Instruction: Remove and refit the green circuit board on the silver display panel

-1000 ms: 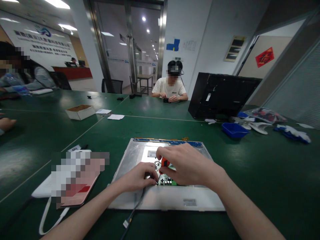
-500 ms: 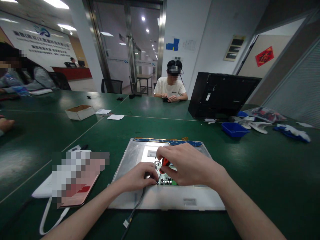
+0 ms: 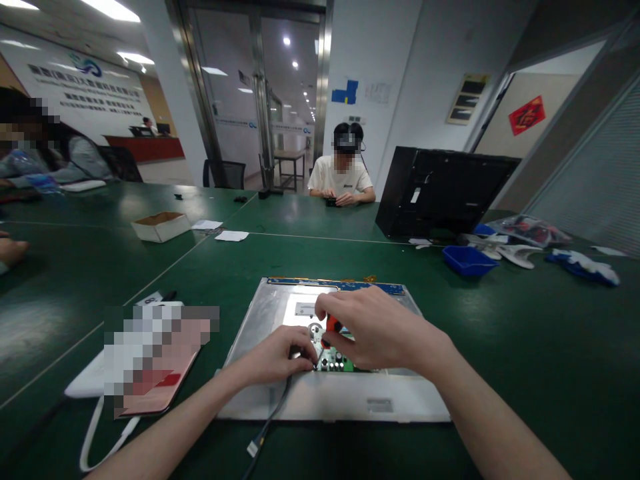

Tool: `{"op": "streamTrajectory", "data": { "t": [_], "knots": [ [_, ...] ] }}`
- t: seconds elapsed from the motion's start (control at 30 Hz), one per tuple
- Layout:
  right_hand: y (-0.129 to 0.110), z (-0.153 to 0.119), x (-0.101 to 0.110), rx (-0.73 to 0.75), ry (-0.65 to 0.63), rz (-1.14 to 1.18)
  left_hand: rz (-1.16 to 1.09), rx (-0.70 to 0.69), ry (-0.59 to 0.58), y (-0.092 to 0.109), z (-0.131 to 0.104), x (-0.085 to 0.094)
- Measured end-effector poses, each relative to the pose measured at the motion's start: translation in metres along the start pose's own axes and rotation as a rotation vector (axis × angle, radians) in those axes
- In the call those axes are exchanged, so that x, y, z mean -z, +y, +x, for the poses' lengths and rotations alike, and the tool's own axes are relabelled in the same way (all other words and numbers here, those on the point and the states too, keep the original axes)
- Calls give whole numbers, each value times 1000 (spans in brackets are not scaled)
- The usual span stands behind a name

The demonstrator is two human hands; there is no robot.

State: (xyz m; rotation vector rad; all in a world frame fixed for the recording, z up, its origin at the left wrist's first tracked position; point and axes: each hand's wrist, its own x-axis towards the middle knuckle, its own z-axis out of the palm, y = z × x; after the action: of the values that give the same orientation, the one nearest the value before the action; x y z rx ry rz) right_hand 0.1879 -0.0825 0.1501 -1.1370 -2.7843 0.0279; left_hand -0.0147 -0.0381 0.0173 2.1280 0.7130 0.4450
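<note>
In front of me a silver display panel (image 3: 340, 399) lies flat, with a green circuit board (image 3: 349, 365) on it. My right hand (image 3: 387, 330) is closed around the red and black handle of a screwdriver (image 3: 332, 325), whose shaft slants down to the board's near left corner. Beside the tip, my left hand (image 3: 277, 353) has its thumb and fingers pinched together; what is between them, if anything, is hidden. From under it a dark cable (image 3: 280, 407) with a white connector (image 3: 253, 449) runs toward me over the panel's near edge.
A pink phone (image 3: 170, 373) and a white device with a cable lie left of the panel. Farther off stand an open cardboard box (image 3: 161, 227), a blue tray (image 3: 469, 261) and a black monitor (image 3: 445, 190). One person (image 3: 343, 175) sits opposite, others at the left.
The screwdriver handle and my right fingers have shifted very slightly. My left hand keeps its place beside the tip.
</note>
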Motion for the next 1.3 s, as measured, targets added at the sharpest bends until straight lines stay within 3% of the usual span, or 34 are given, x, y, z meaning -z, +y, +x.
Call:
{"op": "streamTrajectory", "data": {
  "t": [0.37, 1.3],
  "knots": [
    [5, -1, 4, -17, -48, 39, 23, 21, 0, 7, 1, 1],
    [1, 5, -4, -5, 19, -34, 34, -12, 39, 0, 1, -1]
  ]
}}
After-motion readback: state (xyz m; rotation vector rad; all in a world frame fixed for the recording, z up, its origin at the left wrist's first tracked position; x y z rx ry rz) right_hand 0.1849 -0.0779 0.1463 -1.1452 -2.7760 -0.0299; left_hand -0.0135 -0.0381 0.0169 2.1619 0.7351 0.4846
